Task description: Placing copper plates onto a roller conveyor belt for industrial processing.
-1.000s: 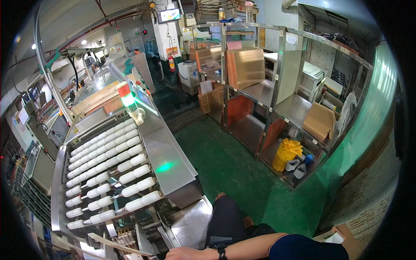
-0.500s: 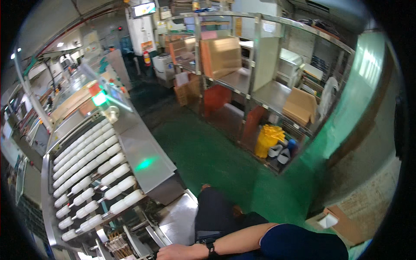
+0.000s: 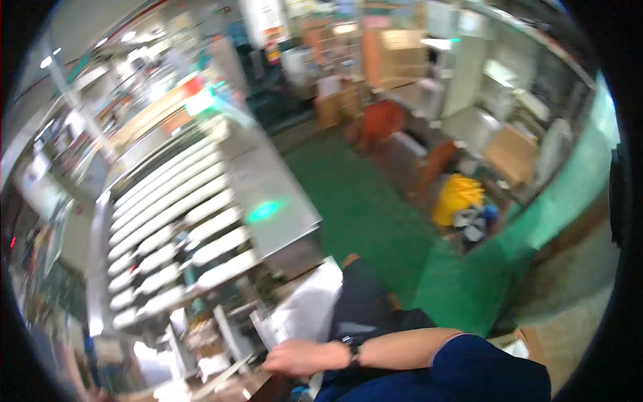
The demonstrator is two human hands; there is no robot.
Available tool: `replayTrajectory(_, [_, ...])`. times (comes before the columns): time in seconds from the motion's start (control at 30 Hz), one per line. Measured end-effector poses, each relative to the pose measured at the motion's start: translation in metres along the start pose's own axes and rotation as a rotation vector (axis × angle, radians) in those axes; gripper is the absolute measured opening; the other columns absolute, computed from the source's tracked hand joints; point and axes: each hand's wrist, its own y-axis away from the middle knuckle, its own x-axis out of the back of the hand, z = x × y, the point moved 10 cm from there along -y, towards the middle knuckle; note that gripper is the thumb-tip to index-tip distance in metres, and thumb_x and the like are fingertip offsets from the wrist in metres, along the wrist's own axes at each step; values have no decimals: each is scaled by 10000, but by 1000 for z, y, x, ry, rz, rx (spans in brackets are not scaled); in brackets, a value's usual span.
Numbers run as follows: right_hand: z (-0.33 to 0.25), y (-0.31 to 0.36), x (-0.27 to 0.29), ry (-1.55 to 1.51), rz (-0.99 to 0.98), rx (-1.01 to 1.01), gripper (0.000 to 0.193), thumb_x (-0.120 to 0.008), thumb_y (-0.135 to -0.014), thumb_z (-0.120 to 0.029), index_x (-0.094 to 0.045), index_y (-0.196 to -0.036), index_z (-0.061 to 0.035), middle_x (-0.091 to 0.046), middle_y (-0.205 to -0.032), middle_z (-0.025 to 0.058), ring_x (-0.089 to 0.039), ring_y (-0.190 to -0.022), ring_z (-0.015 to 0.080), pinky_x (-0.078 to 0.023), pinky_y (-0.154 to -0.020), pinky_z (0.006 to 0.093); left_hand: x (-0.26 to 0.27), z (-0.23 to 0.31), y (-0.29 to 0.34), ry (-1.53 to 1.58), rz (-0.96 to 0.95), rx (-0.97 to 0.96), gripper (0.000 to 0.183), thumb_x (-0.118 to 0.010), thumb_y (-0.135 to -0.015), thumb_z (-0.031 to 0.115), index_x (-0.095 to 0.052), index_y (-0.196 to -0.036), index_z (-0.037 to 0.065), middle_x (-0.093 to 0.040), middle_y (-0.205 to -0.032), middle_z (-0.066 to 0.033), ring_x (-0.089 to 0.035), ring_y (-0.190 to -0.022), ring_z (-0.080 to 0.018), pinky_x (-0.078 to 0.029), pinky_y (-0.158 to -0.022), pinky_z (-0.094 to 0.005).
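My right hand (image 3: 301, 358) is at the lower edge of the view, with a dark band on its wrist and a navy sleeve farther up the arm. Its fingers look curled and closed, blurred by motion. Just below them is the edge of a dark brown piece (image 3: 271, 388); what the fingers hold is too unclear to name. Beside the hand is the front end of a roller conveyor, where metal guide bars (image 3: 231, 335) stand next to a shiny metal plate (image 3: 308, 301). White rollers (image 3: 224, 246) lie in rows beyond. My left hand is out of view.
A flat metal cover (image 3: 278, 181) runs along the conveyor's right side, near a lit green lamp (image 3: 199, 102). Across the green floor (image 3: 355, 194), a metal shelf rack holds cardboard boxes (image 3: 402, 57). A yellow bag (image 3: 459, 199) and jugs (image 3: 471, 224) sit low on it.
The view has swung left and down, so the conveyor and rack appear farther right. My right hand shows more fully and higher in the picture, with a dark brown edge now visible below it.
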Motion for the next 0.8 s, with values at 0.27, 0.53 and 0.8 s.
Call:
replayTrajectory(0.27, [-13,-8,29,93,-71,73,428,-621,-842,-72,-601,-1266,-124,-666,-1029,102,-648,-951,317,-520,-762,428,-29,2,-20,2,-189,-16,173,-599,-889,137,-653,-856,-24,-657,-758,-63,-678,-674,-187,-565,-610,-339])
replayTrajectory(0.53, [-18,-14,35,111,-12,181,429,-632,-850,-109,-603,-1279,-112,-646,-1093,80,-627,-956,290,-491,-809,404,-4,-2,-26,-209,-62,-5,433,-706,-804,131,-657,-1191,-56,-672,-787,-69,-647,-686,-148,-509,-611,-288])
replayTrajectory(0.8, [-25,-9,35,43,26,227,382,-658,-810,-125,-644,-1189,-72,-663,-993,60,-623,-869,278,-507,-746,383,-9,3,-7,-212,-73,18,462,-701,-834,130,-628,-1254,-48,-688,-863,-67,-651,-762,-151,-517,-684,-277])
